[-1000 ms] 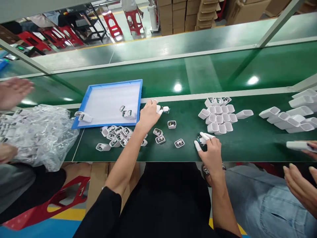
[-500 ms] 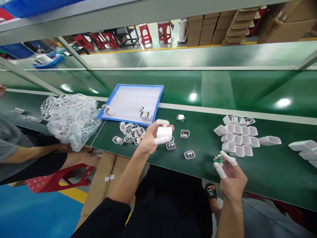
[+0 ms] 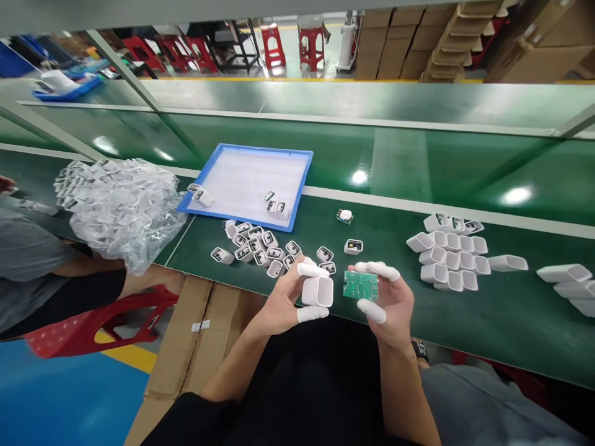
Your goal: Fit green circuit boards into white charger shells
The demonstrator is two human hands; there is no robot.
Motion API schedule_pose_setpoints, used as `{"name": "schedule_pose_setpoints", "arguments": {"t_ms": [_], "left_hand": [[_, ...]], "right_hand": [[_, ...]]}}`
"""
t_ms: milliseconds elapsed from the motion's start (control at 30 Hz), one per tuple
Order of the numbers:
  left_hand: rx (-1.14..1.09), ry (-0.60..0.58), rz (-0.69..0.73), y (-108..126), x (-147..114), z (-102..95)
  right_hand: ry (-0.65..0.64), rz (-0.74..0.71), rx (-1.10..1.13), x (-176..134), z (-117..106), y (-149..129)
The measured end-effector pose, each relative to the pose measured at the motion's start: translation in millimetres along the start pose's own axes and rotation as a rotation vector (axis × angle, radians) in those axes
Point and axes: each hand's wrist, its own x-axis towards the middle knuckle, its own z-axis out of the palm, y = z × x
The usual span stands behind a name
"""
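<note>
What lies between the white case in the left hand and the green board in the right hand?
In the head view, only a narrow open gap separates the white case from the green board; the green tabletop shows behind it.

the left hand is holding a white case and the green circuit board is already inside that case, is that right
Not quite: the green circuit board is outside the case, held in the right hand, with a gap between the two in the head view. The left hand is indeed holding a white case.
</note>
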Motion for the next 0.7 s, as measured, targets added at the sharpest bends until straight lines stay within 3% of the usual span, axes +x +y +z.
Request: {"name": "schedule_pose_setpoints", "arguments": {"t_ms": [233,600,700], "left_hand": [[0.149,0.025,0.169,-5,-3,2.5],[0.172,0.042,0.136,-21,-1,10.3],[0.157,0.047,0.222,-27,-1,21.6]], "right_hand": [[-0.019,0.008,-0.042,5,11,2],[0.052,0.021,-0.102,2,10,-3],[0.131,0.082,-0.143,2,17,0]]}}
